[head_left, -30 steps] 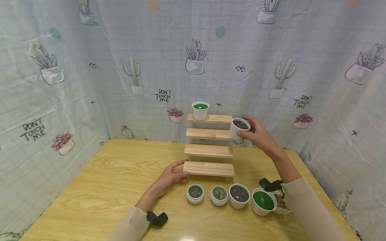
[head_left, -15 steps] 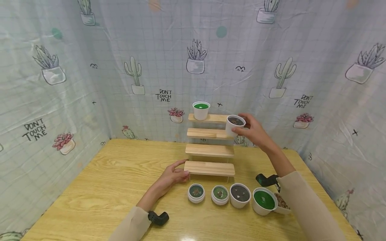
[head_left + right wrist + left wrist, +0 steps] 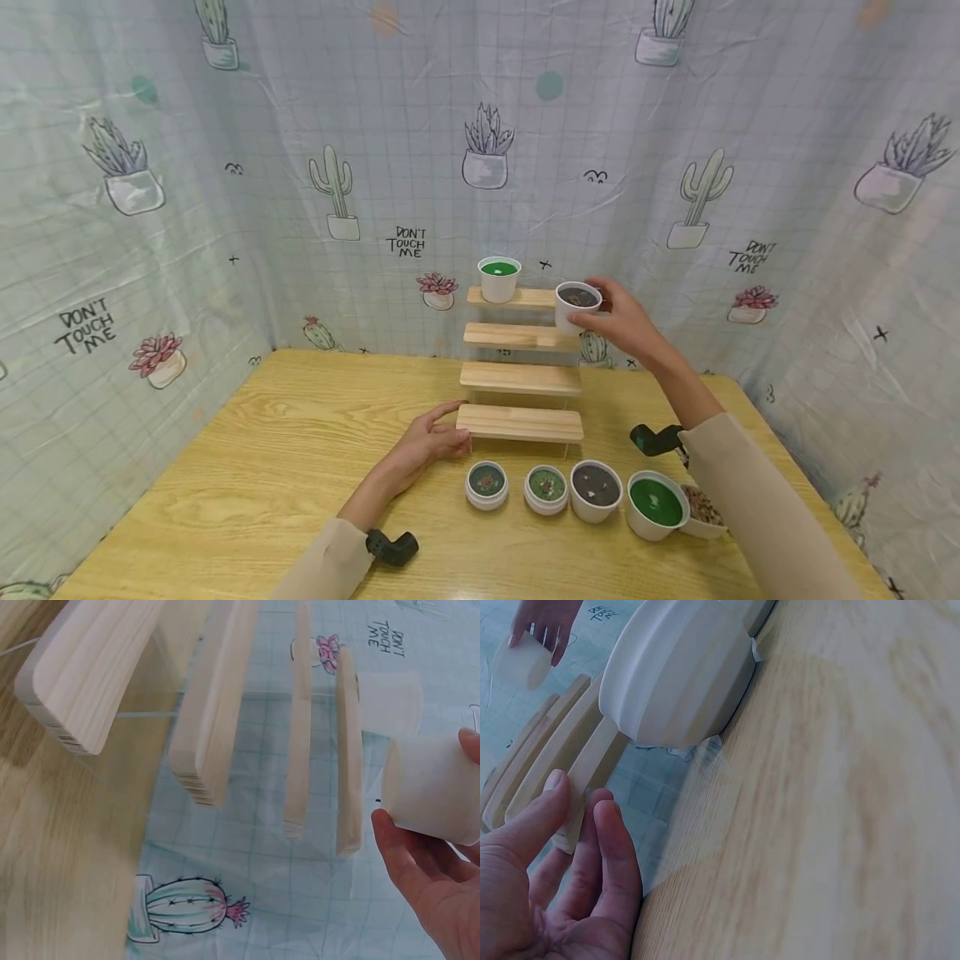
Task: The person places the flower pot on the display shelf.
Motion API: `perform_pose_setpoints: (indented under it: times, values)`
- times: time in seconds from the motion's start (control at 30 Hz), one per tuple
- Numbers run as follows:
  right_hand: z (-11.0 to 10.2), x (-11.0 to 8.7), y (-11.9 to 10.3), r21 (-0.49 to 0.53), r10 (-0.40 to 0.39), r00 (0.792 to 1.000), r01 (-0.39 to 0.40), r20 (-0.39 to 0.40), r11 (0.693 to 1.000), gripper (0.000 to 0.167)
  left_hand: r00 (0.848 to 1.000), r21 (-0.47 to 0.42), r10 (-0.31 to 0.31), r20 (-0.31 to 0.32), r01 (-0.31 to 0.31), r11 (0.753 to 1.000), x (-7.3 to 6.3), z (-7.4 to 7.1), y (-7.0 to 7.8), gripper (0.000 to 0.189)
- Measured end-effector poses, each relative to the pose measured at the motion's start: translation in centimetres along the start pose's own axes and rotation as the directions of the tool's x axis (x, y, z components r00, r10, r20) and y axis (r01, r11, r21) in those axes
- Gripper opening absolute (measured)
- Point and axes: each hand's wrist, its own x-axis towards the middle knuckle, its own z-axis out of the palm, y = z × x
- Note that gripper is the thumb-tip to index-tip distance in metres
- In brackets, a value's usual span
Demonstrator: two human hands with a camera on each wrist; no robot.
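Note:
My right hand (image 3: pixel 622 321) holds a white cup (image 3: pixel 576 310) with a dark grey filling, thumb on its near side and fingers behind. The cup hangs near the right end of a four-step wooden shelf stand (image 3: pixel 519 422); the right wrist view shows a gap between the cup's base (image 3: pixel 388 780) and the top board (image 3: pixel 349 750). At the left end of the top board stands another white cup (image 3: pixel 499 282), filled green. My left hand (image 3: pixel 431 437) pinches the left end of the lowest board (image 3: pixel 592 761), thumb on one face and fingers on the other.
Before the stand is a row: a small white jar (image 3: pixel 487 485) with dark green filling, a similar jar (image 3: pixel 545 489) in lighter green, a grey-filled cup (image 3: pixel 596 492), a green-filled cup (image 3: pixel 655 504). A bowl of brown bits (image 3: pixel 703 510) lies partly behind my right sleeve.
My right hand has carried the grey-filled cup leftward and slightly up, over toward the top board's right end. The left hand has kept its place on the lowest board.

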Motion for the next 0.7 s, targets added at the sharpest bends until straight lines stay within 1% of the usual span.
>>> perform_pose_setpoints:
  times: [0.2, 0.37, 0.57, 0.7]
  values:
    - [0.3, 0.9, -0.1, -0.004, 0.015, 1.0, -0.015, -0.009, 1.0, 0.081, 1.0, -0.002, -0.002, -0.001, 0.002, 1.0, -0.2, 0.1, -0.2, 0.076]
    - [0.8, 1.6, -0.5, -0.005, 0.022, 0.999, -0.022, -0.023, 1.0, 0.082, 1.0, 0.002, -0.005, -0.002, 0.005, 1.0, -0.2, -0.2, -0.5, 0.076]
    - [1.1, 2.4, -0.8, 0.023, 0.028, 0.999, -0.028, -0.028, 0.999, 0.084, 1.0, -0.003, 0.003, 0.005, -0.003, 1.0, 0.0, -0.3, -0.5, 0.076]
    - [1.3, 3.0, -0.9, 0.064, 0.027, 0.999, -0.026, -0.02, 0.998, 0.083, 1.0, 0.001, 0.006, 0.001, -0.006, 1.0, -0.1, -0.1, -0.4, 0.076]
